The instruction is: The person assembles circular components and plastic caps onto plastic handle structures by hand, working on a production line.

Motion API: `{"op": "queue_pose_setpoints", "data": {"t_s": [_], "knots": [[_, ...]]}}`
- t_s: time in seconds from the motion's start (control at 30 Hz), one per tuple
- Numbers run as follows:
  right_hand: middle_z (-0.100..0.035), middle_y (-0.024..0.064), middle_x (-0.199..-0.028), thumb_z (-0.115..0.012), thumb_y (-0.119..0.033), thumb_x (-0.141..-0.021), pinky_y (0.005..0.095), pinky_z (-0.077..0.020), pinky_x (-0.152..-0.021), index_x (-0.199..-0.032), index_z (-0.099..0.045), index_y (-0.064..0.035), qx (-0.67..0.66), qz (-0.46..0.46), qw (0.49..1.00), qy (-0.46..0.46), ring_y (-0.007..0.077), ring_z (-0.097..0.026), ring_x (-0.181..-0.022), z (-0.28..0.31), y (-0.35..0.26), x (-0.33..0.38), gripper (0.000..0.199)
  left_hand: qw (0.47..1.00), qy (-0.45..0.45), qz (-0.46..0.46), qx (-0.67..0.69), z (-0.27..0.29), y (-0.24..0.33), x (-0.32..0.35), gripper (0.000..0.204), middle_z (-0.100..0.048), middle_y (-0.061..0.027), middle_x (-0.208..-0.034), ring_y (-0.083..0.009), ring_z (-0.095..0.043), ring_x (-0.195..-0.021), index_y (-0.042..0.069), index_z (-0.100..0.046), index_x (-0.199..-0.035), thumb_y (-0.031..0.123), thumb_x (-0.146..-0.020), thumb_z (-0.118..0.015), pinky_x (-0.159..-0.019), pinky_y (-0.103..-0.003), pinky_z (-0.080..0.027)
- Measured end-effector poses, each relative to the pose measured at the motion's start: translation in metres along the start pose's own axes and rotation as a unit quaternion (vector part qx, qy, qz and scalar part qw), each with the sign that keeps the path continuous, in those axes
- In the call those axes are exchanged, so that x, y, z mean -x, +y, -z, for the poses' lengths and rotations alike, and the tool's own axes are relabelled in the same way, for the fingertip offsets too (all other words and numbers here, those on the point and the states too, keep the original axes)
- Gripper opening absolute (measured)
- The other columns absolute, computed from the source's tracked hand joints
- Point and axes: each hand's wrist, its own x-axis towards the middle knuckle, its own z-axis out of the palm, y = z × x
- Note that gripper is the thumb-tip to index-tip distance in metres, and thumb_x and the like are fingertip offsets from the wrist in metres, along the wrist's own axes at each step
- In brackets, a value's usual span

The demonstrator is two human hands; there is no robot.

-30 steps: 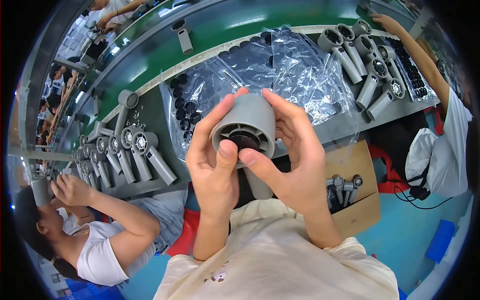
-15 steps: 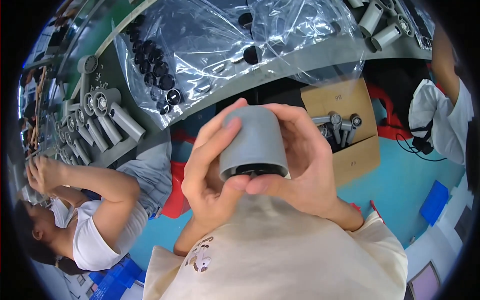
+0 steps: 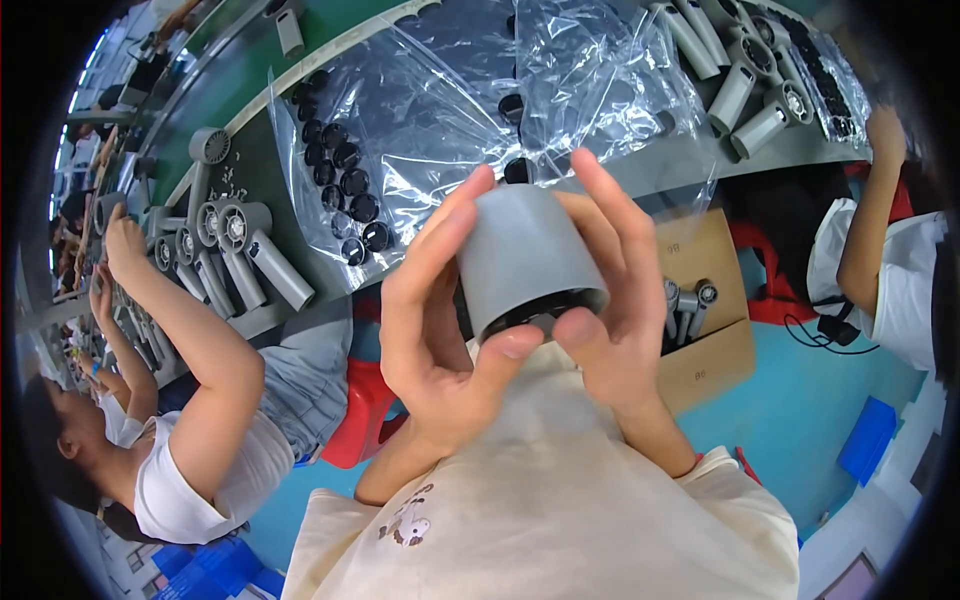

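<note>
Head view: a grey shell (image 3: 525, 255), a short tapered tube with a dark rim at its lower end, is being held up close to the camera, above the person's cream shirt (image 3: 560, 510). It is being clamped from both sides. The left hand (image 3: 435, 330) is being wrapped around the shell's left side, with its fingers reaching up past the top edge and its thumb pressing at the dark rim. The right hand (image 3: 615, 300) is being pressed against the shell's right side, fingers spread upward, thumb meeting the rim beside the left thumb.

Behind the shell, a clear bag (image 3: 480, 110) is lying crumpled on a grey bench (image 3: 650, 165). Left of the shell, round black caps (image 3: 345, 185) are being kept in rows under the bag's edge. Farther left of the shell, grey fans (image 3: 235, 245) with handles are lying side by side. Upper right of the shell, more fans (image 3: 750, 85) are lying on the bench. Just right of the shell and lower, a cardboard box (image 3: 710, 330) is holding a few fans. Far left of the shell, a co-worker's arm (image 3: 190, 340) is being raised toward the bench. Far right, another co-worker's arm (image 3: 870, 230) is reaching up to it.
</note>
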Motion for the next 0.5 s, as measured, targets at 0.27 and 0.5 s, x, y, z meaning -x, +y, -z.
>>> {"op": "queue_pose_setpoints", "data": {"t_s": [0.27, 0.5], "knots": [[-0.049, 0.0159, -0.117, -0.074, -0.001, -0.072, 0.0308, -0.0432, -0.089, -0.126, -0.043, 0.0043, 0.083, 0.094, 0.991, -0.049, 0.0218, -0.053, -0.105, 0.014, -0.016, -0.025, 0.062, 0.973, -0.170, -0.030, -0.155, 0.008, 0.018, -0.029, 0.067, -0.039, -0.0356, -0.134, -0.0396, -0.043, -0.125, -0.010, -0.047, -0.127, 0.041, -0.086, -0.062, -0.102, -0.043, -0.036], [-0.046, 0.0232, -0.122, -0.072, -0.006, -0.074, 0.0325, -0.0459, -0.087, -0.122, -0.042, 0.0058, 0.135, 0.152, 0.976, -0.078, 0.0245, -0.053, -0.106, 0.019, -0.022, -0.030, 0.057, 0.959, -0.190, -0.130, -0.164, 0.018, 0.058, -0.027, 0.047, -0.055, -0.0289, -0.114, -0.0350, -0.059, -0.103, -0.012, -0.057, -0.100, 0.034, -0.093, -0.050, -0.088, -0.043, -0.047]]}}
